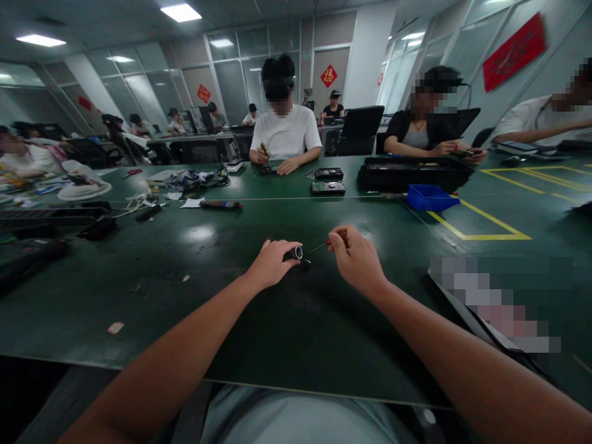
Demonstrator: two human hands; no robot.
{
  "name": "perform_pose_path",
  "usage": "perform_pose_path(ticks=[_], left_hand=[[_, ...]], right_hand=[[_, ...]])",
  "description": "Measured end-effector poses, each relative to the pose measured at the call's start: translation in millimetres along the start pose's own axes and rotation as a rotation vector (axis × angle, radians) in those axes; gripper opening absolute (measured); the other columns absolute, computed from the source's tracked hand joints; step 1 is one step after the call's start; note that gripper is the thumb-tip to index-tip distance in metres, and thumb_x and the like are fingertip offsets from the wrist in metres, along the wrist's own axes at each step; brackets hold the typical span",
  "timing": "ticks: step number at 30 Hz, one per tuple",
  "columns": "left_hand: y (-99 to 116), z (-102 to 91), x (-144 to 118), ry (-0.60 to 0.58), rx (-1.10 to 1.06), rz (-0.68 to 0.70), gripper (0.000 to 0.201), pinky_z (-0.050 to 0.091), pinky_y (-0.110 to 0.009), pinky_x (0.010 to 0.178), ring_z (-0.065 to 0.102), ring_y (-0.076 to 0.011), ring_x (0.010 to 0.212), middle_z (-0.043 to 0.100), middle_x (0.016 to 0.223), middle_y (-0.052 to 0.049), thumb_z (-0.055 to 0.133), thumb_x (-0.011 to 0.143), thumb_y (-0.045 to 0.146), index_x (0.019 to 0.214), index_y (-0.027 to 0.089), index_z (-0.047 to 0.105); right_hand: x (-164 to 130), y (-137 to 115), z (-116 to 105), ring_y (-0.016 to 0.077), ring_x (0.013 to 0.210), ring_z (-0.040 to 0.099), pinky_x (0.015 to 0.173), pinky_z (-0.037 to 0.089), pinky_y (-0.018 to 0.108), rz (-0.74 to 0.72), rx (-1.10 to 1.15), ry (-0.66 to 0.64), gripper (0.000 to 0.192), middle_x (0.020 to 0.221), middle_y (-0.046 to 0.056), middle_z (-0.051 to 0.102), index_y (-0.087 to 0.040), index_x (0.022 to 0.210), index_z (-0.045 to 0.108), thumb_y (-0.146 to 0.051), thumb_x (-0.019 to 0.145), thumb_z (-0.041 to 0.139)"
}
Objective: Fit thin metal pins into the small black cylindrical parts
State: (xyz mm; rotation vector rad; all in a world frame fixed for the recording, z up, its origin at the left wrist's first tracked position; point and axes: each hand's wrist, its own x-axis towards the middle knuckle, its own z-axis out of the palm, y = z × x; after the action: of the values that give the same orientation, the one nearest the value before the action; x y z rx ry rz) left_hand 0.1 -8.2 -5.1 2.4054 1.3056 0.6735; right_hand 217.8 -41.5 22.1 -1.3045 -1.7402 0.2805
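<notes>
My left hand (272, 262) is closed around a small dark cylinder (293, 253), pinning it low over the green surface (208, 308), open metal-rimmed end facing right. My right hand (354, 259) pinches a thin screwdriver (324, 246) by its reddish handle; the fine tip points at the cylinder's mouth and sits just beside it, not clearly inside. Both grips clenched, one on each item.

Step in hand, as I read it: working the tool tip into the end of the cylinder. Next move would call for a steady left hold and a small, straight push along the cylinder's axis; the tip is thin and could skate off the rim.

Surface: dark green mat, yellow tape lines at right, a blue tray (430, 197) well beyond my hands, a circuit board (327, 187), cables and scraps at left. Room: glass partitions, red wall hangings, ceiling panels lit. A person in a white shirt (285, 132) works opposite; others sit alongside.
</notes>
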Motion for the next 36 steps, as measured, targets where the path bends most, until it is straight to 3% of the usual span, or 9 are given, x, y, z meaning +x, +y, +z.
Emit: perform_pose_path(ticks=[3, 8, 11, 13, 18, 25, 31, 36], left_hand=[[1.7, -2.6, 1.8, 0.073, -0.141, -0.045, 0.034, 0.041, -0.046, 0.104, 0.060, -0.0258, 0.110, 0.068, 0.119, -0.008, 0.068, 0.085, 0.026, 0.119, 0.022, 0.066], [3.4, -7.0, 6.5, 0.162, -0.604, -0.177, 0.036, 0.048, -0.037, 0.097, 0.062, -0.0205, 0.106, 0.066, 0.118, -0.010, 0.062, 0.087, 0.023, 0.122, 0.018, 0.058], [7.7, -11.6, 7.7, 0.166, -0.845, -0.286, 0.035, 0.052, -0.032, 0.083, 0.064, -0.0167, 0.092, 0.064, 0.115, -0.010, 0.052, 0.092, 0.026, 0.126, 0.020, 0.051], [12.7, -16.0, 7.4, 0.138, -0.887, -0.324, 0.029, 0.051, -0.028, 0.071, 0.062, -0.0150, 0.081, 0.064, 0.106, -0.009, 0.051, 0.094, 0.032, 0.121, 0.020, 0.052], [28.4, -26.4, 5.3, -0.011, -0.588, -0.270, 0.036, 0.045, -0.026, 0.059, 0.057, -0.0134, 0.066, 0.063, 0.085, -0.005, 0.056, 0.090, 0.049, 0.106, 0.017, 0.058], [40.6, -20.2, 8.6, -0.212, -0.057, 0.007, 0.024, 0.047, -0.032, 0.082, 0.063, -0.0193, 0.094, 0.069, 0.105, -0.004, 0.055, 0.089, 0.029, 0.108, 0.021, 0.066], [41.4, -10.5, 14.1, -0.364, 0.194, 0.099, 0.035, 0.047, -0.033, 0.081, 0.063, -0.0231, 0.099, 0.068, 0.114, -0.007, 0.057, 0.090, 0.037, 0.121, 0.022, 0.065], [39.9, -11.3, 16.7, -0.448, 0.243, 0.107, 0.036, 0.046, -0.034, 0.080, 0.063, -0.0253, 0.102, 0.067, 0.116, -0.008, 0.059, 0.090, 0.038, 0.121, 0.023, 0.067]], right_hand=[[0.8, 0.0, -1.9, 0.0217, 0.072, 0.067, 0.066, 0.045, 0.034, 0.025, 0.013, 0.004, 0.019, 0.076, 0.006, 0.069, -0.022, 0.093, 0.055, -0.036, 0.096, 0.043], [1.1, 0.3, -3.8, 0.0216, 0.072, 0.066, 0.067, 0.045, 0.034, 0.037, 0.024, 0.019, 0.020, 0.078, 0.006, 0.069, -0.022, 0.093, 0.056, -0.037, 0.097, 0.043], [1.3, 1.4, -4.4, 0.0216, 0.073, 0.066, 0.067, 0.045, 0.034, 0.036, 0.038, 0.024, 0.020, 0.078, 0.006, 0.069, -0.022, 0.093, 0.056, -0.038, 0.097, 0.043], [1.4, 1.3, -5.0, 0.0215, 0.073, 0.066, 0.067, 0.044, 0.033, 0.036, 0.038, 0.023, 0.020, 0.078, 0.006, 0.069, -0.022, 0.093, 0.056, -0.037, 0.097, 0.043], [1.5, -0.8, -6.3, 0.0212, 0.073, 0.066, 0.067, 0.044, 0.033, 0.039, 0.032, 0.028, 0.020, 0.078, 0.006, 0.070, -0.022, 0.094, 0.057, -0.037, 0.097, 0.043], [2.1, 0.7, -6.4, 0.0204, 0.070, 0.066, 0.065, 0.044, 0.032, 0.025, 0.030, 0.055, 0.020, 0.076, 0.005, 0.069, -0.021, 0.093, 0.057, -0.036, 0.097, 0.044], [2.0, 0.4, -7.4, 0.0202, 0.070, 0.066, 0.064, 0.045, 0.031, 0.020, 0.032, 0.041, 0.021, 0.077, 0.005, 0.069, -0.021, 0.095, 0.057, -0.036, 0.097, 0.043], [1.5, 0.1, -7.7, 0.0193, 0.070, 0.066, 0.065, 0.044, 0.031, 0.009, 0.031, 0.043, 0.020, 0.076, 0.004, 0.068, -0.021, 0.095, 0.057, -0.036, 0.098, 0.043]])
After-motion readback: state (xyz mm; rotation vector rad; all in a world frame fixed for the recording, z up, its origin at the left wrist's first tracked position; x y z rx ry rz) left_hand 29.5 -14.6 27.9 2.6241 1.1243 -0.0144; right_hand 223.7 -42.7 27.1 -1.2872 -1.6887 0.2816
